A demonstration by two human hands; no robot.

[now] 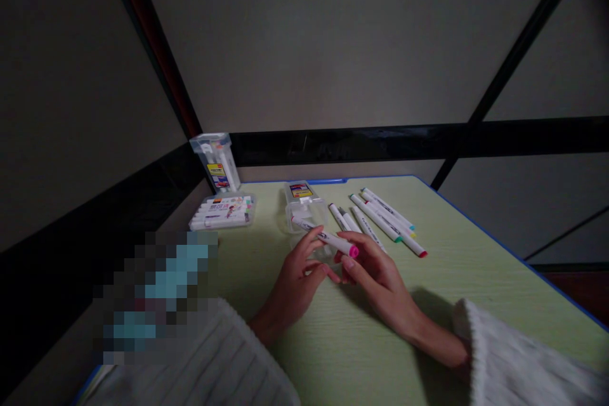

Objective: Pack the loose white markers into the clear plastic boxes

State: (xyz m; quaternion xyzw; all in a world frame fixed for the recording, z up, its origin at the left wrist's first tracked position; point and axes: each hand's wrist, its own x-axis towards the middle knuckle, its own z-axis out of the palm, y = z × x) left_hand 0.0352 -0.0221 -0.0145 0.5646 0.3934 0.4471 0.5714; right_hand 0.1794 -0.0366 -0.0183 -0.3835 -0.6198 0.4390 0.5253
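My left hand (295, 282) and my right hand (375, 279) meet over the pale green table (476, 279). Between their fingertips they hold a white marker with a pink cap (328, 241), the pink end toward my right hand. The marker's other end points into a clear plastic marker box (304, 209) lying just behind my hands. To the right of the box several white markers with coloured caps (385, 219) lie loose on the table.
A flat pack of markers (223, 212) lies at the back left, and a clear upright marker case (216, 162) leans by the wall corner. Black bars and a wall close the table's back. A blurred patch covers the near left.
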